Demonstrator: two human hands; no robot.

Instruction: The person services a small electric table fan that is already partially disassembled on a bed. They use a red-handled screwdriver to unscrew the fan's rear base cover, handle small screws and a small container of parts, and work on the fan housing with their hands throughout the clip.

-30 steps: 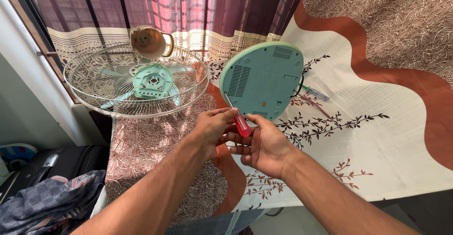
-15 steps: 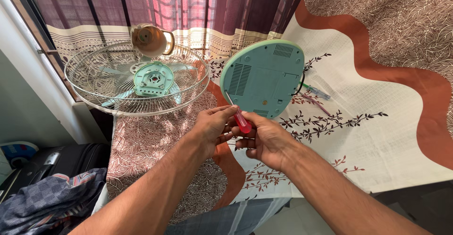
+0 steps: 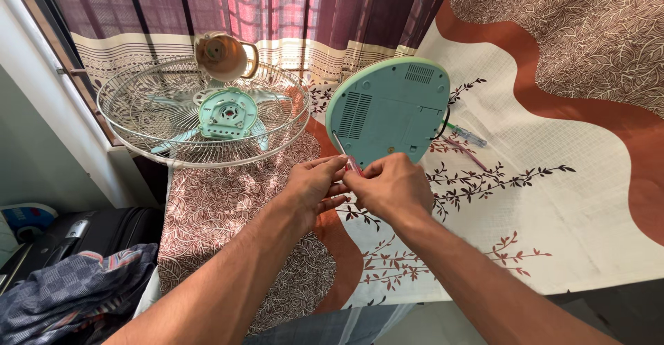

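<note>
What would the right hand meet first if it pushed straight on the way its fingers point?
The right hand points up-left at the left hand; the red-handled screwdriver between them comes first, then probably the left fingers.

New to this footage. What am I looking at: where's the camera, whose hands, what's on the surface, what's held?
There is no machine here: a person works with two bare hands, and the single camera sits on their head, looking down along their forearms.

The left hand and right hand meet over a screwdriver with a red handle. Both have a grip on it; its metal shaft points up to the lower left edge of a mint-green fan base, which is tilted up so its vented underside faces the camera.

Everything lies on a bed cover printed with leaves and brown waves. To the left lies a wire fan guard with the green blades and hub inside, and a beige motor housing behind it. Right of the base lies a second screwdriver with a clear handle. Curtains hang behind.
</note>
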